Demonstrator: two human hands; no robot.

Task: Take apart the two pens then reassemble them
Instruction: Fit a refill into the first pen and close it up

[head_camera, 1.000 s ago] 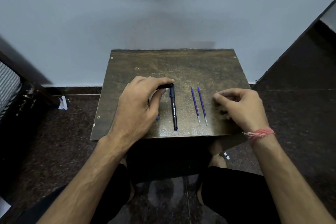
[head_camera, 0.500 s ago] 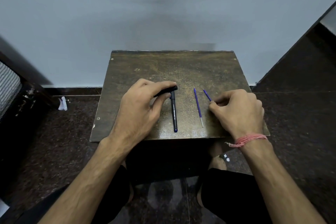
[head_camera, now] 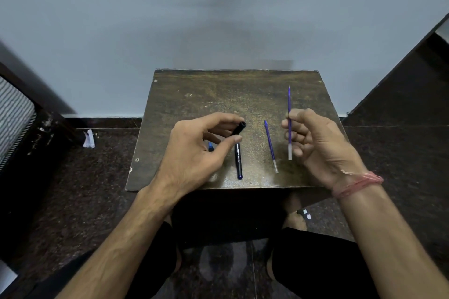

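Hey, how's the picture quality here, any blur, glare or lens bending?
Head view: wide-angle bending bows the dark floor edges outward; the worn brown wooden table shows a dull sheen near its front edge; the right hand, the thin purple ink refill it holds, and the left hand look sharp; the wall is evenly, dimly lit.

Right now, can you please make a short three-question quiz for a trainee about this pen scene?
1. True or false: the right hand holds a blue refill up off the table.
2. How many refills lie on the table?
3. What does the left hand grip: (a) a black pen barrel, (b) a spring, (c) a refill?

Key: 1 true; 2 one, the second refill; 3 a.
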